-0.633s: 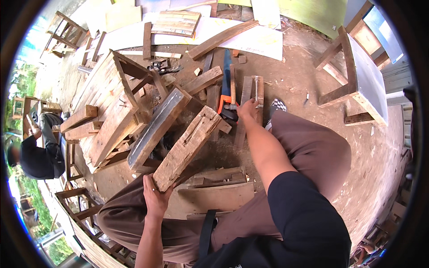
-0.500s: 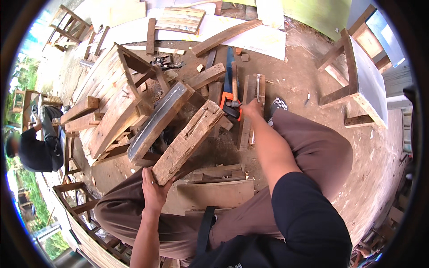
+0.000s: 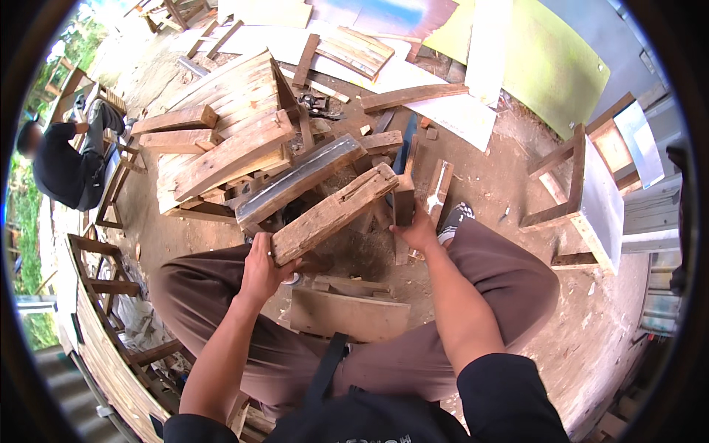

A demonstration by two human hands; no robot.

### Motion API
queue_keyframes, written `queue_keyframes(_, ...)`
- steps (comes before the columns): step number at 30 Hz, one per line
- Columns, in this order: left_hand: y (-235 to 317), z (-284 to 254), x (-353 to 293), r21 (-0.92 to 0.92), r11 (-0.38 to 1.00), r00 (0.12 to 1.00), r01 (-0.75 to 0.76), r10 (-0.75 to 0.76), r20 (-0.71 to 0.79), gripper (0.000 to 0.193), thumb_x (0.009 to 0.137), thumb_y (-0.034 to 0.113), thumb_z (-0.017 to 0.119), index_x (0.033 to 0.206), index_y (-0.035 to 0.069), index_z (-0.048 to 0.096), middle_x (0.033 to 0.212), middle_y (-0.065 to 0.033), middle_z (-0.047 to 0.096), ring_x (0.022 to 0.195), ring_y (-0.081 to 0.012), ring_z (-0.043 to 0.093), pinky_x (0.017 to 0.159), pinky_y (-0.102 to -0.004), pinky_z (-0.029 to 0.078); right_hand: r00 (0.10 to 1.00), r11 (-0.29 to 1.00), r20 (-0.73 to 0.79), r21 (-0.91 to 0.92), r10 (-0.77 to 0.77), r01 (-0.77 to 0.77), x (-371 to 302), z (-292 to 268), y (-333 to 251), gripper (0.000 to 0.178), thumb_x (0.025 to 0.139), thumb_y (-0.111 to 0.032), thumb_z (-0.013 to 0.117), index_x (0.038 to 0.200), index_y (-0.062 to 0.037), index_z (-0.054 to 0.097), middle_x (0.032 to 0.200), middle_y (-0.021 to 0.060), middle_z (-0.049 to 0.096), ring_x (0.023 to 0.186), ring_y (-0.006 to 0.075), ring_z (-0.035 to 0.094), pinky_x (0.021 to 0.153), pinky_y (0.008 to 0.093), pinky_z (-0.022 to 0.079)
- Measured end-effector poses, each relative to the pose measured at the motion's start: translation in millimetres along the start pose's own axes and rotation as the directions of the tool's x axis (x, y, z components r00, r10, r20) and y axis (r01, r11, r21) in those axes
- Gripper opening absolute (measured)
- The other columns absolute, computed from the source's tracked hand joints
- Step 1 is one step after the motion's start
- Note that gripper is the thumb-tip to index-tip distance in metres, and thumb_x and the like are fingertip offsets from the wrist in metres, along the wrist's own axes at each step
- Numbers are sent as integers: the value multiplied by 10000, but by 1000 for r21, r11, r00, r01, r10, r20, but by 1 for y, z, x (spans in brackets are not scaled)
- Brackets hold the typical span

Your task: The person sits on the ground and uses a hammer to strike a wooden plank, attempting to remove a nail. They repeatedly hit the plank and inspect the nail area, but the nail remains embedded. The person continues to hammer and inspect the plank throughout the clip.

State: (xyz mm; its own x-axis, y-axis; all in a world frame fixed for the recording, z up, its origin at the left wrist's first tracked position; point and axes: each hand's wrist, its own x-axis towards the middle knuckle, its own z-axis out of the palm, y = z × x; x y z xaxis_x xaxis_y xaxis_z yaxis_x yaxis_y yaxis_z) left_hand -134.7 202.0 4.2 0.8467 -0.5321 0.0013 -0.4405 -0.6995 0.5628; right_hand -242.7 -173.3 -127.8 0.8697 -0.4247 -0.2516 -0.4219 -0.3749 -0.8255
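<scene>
Your left hand (image 3: 262, 269) is clamped around the near end of the beam (image 3: 332, 214), which slants up over the woodpile (image 3: 229, 148). Your right hand (image 3: 419, 232) grips the saw (image 3: 405, 193) just beside it.

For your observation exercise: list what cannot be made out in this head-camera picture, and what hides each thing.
- Saw: the weathered beam and a short block cover most of it; its handle is out of sight.
- Right hand: its fingers wrap behind the block, so what they hold is unclear.
- Seated person at the left rim: blurred, bent by the fisheye.
</scene>
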Motion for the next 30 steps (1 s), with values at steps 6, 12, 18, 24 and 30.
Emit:
queue_keyframes(6,-8,-5,9,-32,999,999,15,-14,43,653,763,261,936,1167,7,491,1102,-223,575,1033,-481,614,854,-536,525,990,989,56,-62,-133,136,8,1,-34,804,722,-153,885,1431,-16,533,1330,208,697,1267,350,670,1070,422,540)
queue_keyframes(12,-8,-5,6,-35,999,999,-15,16,44,642,771,279,930,1151,21,482,1087,-214,576,1053,-474,620,852,-536,526,988,985,46,-83,-150,153,14,-4,-45,683,735,-140,856,1358,-54,590,1265,182,721,1212,340,692,1044,424,546)
queue_keyframes(18,-2,-7,-1,-17,1000,998,-21,22,57,616,783,280,917,1118,4,480,1086,-212,558,1043,-478,604,849,-539,522,982,969,40,-160,-183,187,15,7,-43,612,758,-172,885,1295,-32,629,1248,185,730,1188,337,705,1022,428,558)
queue_keyframes(24,-2,-6,-2,-7,1000,998,-16,16,67,613,788,280,910,1125,10,475,1094,-216,564,1047,-479,612,852,-531,527,992,984,28,-123,-125,127,17,15,-36,715,763,-164,900,1391,-47,577,1303,193,712,1230,342,686,1046,429,548)
queue_keyframes(30,-6,-4,-4,-21,999,998,-25,27,64,630,797,286,908,1161,15,472,1115,-197,545,1110,-442,594,913,-506,526,992,980,-21,-163,-121,116,20,13,-30,633,776,-170,872,1341,-57,609,1192,168,759,1148,343,729,975,447,568)
